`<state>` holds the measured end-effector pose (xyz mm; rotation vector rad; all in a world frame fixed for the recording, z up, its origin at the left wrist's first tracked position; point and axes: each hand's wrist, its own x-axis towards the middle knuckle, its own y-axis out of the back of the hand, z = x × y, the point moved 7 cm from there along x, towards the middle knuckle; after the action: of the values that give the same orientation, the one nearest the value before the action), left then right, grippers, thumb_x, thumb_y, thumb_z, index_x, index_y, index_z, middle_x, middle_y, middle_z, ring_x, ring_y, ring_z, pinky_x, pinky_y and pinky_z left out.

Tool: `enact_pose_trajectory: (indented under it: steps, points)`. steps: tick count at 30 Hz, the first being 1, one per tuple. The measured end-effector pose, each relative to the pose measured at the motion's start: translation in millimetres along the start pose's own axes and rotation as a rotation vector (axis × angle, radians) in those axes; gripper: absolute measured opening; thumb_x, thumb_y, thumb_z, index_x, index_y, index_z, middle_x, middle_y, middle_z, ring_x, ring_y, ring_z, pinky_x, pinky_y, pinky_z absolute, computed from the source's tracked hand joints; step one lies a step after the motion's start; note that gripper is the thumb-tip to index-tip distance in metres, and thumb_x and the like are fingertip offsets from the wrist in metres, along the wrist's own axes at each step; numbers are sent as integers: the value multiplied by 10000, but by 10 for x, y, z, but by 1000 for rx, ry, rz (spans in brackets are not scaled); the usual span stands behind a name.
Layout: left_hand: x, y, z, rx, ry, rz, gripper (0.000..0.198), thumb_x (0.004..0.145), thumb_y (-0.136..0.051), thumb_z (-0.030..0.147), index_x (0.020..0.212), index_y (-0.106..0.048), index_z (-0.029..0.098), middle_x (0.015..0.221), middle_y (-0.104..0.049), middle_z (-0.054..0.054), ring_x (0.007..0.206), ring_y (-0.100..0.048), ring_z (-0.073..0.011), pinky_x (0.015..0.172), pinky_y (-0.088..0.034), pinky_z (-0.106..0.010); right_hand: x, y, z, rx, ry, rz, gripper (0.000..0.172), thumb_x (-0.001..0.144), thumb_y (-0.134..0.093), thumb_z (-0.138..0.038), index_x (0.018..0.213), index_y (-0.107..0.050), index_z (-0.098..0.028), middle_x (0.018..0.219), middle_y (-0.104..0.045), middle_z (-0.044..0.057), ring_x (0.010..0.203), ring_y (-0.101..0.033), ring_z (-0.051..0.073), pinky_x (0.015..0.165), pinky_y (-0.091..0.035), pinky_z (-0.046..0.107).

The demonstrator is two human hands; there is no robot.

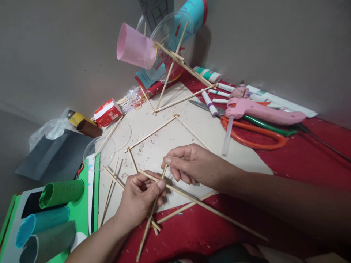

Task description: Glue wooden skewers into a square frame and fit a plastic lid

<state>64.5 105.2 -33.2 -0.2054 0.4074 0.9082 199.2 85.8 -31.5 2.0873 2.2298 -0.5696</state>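
Two thin wooden sticks cross in my left hand (142, 195), its thumb and fingers closed on them at the crossing. The longer wooden stick (225, 213) slants down to the right, past the red table edge. Steeper is the second wooden stick (144, 239), whose upper end is pinched between the thumb and fingers of my right hand (189, 162). Below my hands, a joined stick frame (152, 131) lies on a pale sheet (161, 142); my hands hide part of it. Another stick frame (182, 100) leans at the back against clear plastic discs.
Right of the sheet lie a pink glue gun (263, 111), orange-handled scissors (253, 137) and several markers (210, 102). Paper tubes (61, 193) stand at the left, near clear discs (100, 153) and a red box (108, 113). A pink paper cup shape (135, 45) juts out behind.
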Motion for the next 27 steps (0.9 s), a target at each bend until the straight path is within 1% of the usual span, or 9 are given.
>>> enact_pose_trajectory:
  steps: [4,10,15,18,22,24,27]
  points:
    - [-1,11,-3,23,-8,1,264,753,-735,351,769,-628,110,560,-602,0,412,-498,-48,406,-374,-139,-6,-7,8,-5,2,-11,374,906,-473,-191,535,-515,-162,347,-418,-81,308,-324,26,322,-236,154]
    - [-9,14,14,40,-14,11,283,742,-741,363,759,-614,111,551,-596,3,407,-488,-48,402,-367,-142,-6,-7,32,-10,-1,-19,372,907,-477,-203,540,-515,-159,360,-426,-80,312,-330,24,334,-245,155]
    - [9,15,-18,37,-8,5,284,739,-741,374,762,-618,119,549,-590,9,405,-486,-48,406,-363,-144,4,-9,16,-4,19,-17,337,887,-496,-228,560,-525,-153,421,-489,-61,323,-343,21,337,-254,161]
    - [20,29,-18,49,-17,9,278,751,-729,383,751,-629,124,555,-590,10,406,-487,-48,411,-354,-146,9,-6,10,6,33,-20,323,880,-501,-253,572,-526,-156,410,-467,-68,322,-340,25,331,-250,162]
    - [1,26,40,116,-61,1,335,803,-670,423,677,-630,115,507,-574,0,418,-477,-48,453,-355,-156,18,50,18,34,67,30,279,847,-547,-314,618,-544,-154,469,-508,-58,344,-360,26,332,-258,164]
    - [-11,20,50,115,-71,-14,371,837,-622,448,679,-643,113,493,-575,-11,425,-481,-58,472,-360,-168,23,77,32,41,78,53,271,834,-558,-342,643,-561,-149,495,-521,-52,353,-364,26,332,-257,166]
    - [-12,28,25,68,-74,-23,401,869,-569,462,701,-663,111,533,-610,-37,438,-503,-72,490,-374,-183,25,94,46,52,86,68,260,823,-569,-360,682,-584,-141,503,-521,-50,361,-364,29,340,-258,168]
